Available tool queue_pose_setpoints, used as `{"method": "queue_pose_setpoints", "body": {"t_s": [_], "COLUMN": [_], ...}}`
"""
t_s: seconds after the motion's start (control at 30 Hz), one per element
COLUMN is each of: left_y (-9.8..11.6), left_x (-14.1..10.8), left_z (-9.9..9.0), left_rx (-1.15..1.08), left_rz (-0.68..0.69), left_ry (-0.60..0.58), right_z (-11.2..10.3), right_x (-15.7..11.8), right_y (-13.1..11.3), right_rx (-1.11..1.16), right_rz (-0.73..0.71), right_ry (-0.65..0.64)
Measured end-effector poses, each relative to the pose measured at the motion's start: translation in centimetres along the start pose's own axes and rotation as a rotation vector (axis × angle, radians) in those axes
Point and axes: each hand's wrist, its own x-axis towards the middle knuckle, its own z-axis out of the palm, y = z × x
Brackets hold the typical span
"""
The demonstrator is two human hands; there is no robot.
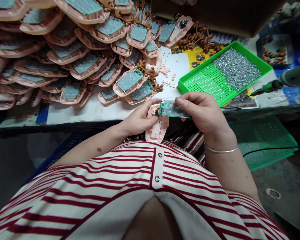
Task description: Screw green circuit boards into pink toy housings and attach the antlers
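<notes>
A pale pink plastic shell (156,131) is held by my left hand (139,116) close to my body, just off the table's front edge. Between the thumb and fingers of my right hand (202,110) is a green circuit board (172,109) with a greyish, dotted face. The board's left end lies over the upper part of the shell, and thin wires show there beside my left fingertips. Both hands are closed on their parts.
Stacked pink shells with boards (83,65) cover the table's left and middle. A green tray (198,81) of small screws (236,68) stands to the right, near an electric screwdriver (275,85). Behind are brown pieces (200,38) and a cardboard box (215,16).
</notes>
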Motion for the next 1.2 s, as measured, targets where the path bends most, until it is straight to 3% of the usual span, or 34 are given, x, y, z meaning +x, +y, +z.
{"method": "queue_pose_setpoints", "body": {"t_s": [0.13, 0.3, 0.4, 0.5, 0.6, 0.7, 0.9, 1.2], "left_y": [-0.2, 0.5, 0.9, 1.0, 0.8, 0.6, 0.9, 0.9], "left_x": [-0.1, -0.1, -0.1, -0.1, 0.0, 0.0, -0.1, 0.0], "left_z": [0.0, 0.0, 0.1, 0.2, 0.2, 0.2, 0.2, 0.5], "left_rx": [-0.13, -0.278, -0.306, -0.348, -0.363, -0.365, -0.376, -0.368], "left_rz": [-0.077, -0.189, -0.23, -0.229, -0.193, -0.185, -0.204, -0.117], "left_ry": [0.01, -0.059, -0.018, -0.006, -0.065, -0.067, -0.067, 0.056], "right_z": [-0.3, -1.4, -1.6, -1.3, -0.8, -0.5, 0.9, 3.5], "right_x": [-0.2, -0.9, -1.4, -1.7, -1.9, -1.9, -1.4, -2.2], "right_y": [-0.1, -0.4, -0.5, -0.4, -0.2, 0.3, 2.0, 4.4], "right_rx": [0.013, 0.074, 0.02, -0.226, -0.517, -0.663, -0.59, -0.294], "right_rz": [-0.001, 0.01, -0.021, -0.159, -0.366, -0.442, -0.29, -0.043], "right_ry": [-0.045, -0.255, -0.304, -0.233, -0.091, -0.016, 0.058, 0.22]}}
